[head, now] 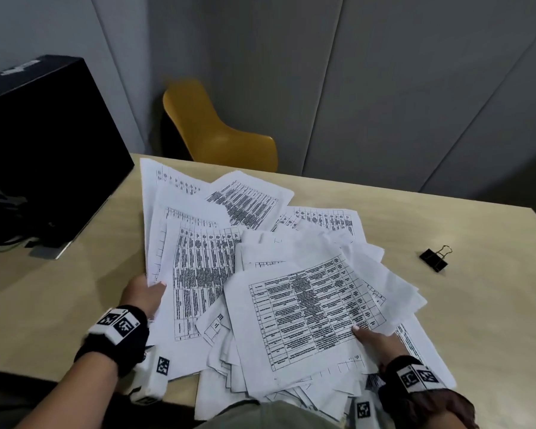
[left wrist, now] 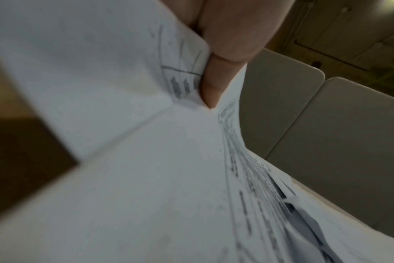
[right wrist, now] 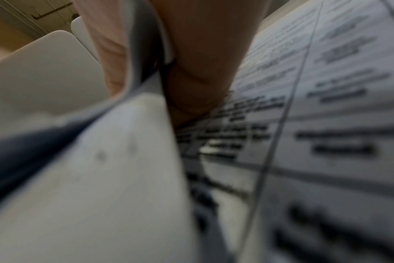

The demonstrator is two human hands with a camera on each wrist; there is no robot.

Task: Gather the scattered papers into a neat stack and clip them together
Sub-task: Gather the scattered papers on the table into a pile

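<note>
Loose papers (head: pixel 260 274) fanned in an untidy heap across the near half of the pale wooden surface (head: pixel 446 320), several sheets overhanging the near edge. Light, limp, slick against one another (prone to sliding and creasing if dragged by one corner); best taken along opposite outer edges and squeezed inward, then tapped square on the long side. Left hand (head: pixel 144 294) pinching the left edge of the heap, thumb on top, fingers (left wrist: pixel 214 89) curled under a few sheets. Right hand (head: pixel 376 340) gripping the lower right corner of the uppermost printed sheet, thumb over, fingers beneath and mostly hidden. Black binder clip (head: pixel 434 257) lying well apart to the right, untouched; stiff spring, likely needing a firm squeeze on the wire handles. No containers in view.
</note>
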